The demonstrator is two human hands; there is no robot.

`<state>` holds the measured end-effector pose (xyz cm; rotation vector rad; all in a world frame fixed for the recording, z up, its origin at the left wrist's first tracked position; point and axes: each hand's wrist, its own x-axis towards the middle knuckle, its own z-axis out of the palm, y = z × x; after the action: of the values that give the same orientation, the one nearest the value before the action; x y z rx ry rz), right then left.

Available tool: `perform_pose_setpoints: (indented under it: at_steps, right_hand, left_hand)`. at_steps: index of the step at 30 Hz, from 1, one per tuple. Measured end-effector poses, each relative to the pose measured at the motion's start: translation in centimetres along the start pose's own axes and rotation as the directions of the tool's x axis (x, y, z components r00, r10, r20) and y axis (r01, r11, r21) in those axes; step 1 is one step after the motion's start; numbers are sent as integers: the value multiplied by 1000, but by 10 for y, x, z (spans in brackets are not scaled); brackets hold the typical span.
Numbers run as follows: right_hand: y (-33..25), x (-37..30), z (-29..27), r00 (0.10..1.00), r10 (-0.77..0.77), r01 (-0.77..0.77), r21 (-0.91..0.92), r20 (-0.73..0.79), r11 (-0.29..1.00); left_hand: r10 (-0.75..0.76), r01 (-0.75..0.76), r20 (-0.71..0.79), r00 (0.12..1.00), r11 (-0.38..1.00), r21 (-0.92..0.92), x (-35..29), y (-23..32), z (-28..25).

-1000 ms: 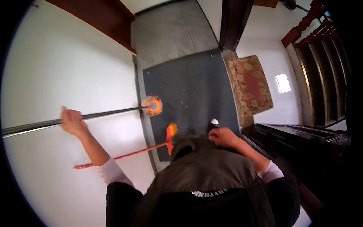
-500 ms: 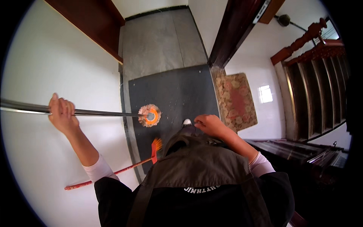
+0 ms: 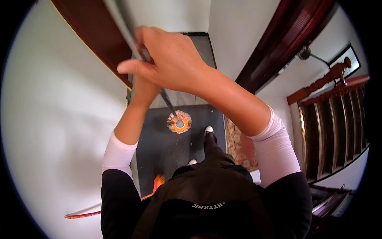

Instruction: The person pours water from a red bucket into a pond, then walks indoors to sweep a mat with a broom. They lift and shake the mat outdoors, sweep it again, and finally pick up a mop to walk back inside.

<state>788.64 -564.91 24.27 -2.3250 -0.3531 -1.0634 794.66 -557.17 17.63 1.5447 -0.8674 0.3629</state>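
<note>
Right grip [image 3: 171, 57] — thumb pointing left — overlaps left grip [image 3: 146, 89]; pole [image 3: 122, 24] slants alongside.

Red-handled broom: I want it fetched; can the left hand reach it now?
Probably not directly: the left hand is by the mop pole, mostly behind the right hand; the broom is low, partly behind the left sleeve.

"What's the floor [image 3: 155, 147] like?"
"Dark grey, with paler tiles [image 3: 184, 100] beyond."
"And on it?"
"White-toed shoes [image 3: 209, 130], a floral doormat [image 3: 240, 147] at right; the mop head's [image 3: 179, 122] contact is unclear."
</note>
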Motion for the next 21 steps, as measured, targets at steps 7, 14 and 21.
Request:
perform_pose_setpoints:
  at_steps: [7, 14, 21]
  right_hand:
    - [182, 84, -46, 937, 305, -295, -83, 169, 952]
    - [329, 163, -83, 892, 407, -419, 19, 195, 908]
    - [493, 231, -83, 907, 411, -400, -116, 95, 909]
  left_hand:
    - [-221, 206, 286, 932, 975, 84, 90, -48, 57]
    - [-623, 316, 267, 735, 663, 679, -70, -179, -16]
    - [-956, 682, 129, -263, -89, 726, -201, -214, -28]
